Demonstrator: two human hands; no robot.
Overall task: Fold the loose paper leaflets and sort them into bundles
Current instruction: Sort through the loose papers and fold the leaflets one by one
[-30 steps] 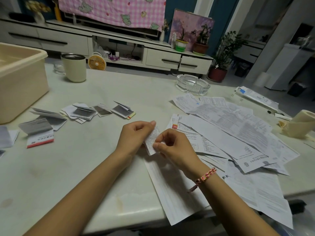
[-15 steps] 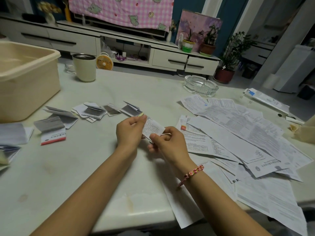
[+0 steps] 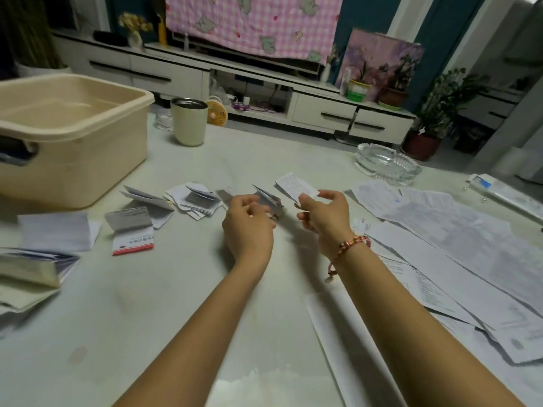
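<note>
Your right hand [image 3: 323, 218] pinches a small folded white printed leaflet [image 3: 295, 186] between thumb and fingertips, raised above the pale stone-look counter [image 3: 176, 289] at frame centre. Your left hand [image 3: 248, 227], just left of it, has a slack grip, fingers loosely curled. Folded grey-and-white leaflet bundles [image 3: 199, 199] lie in a row at centre left. Loose unfolded white sheets [image 3: 458, 239] are spread at right.
</note>
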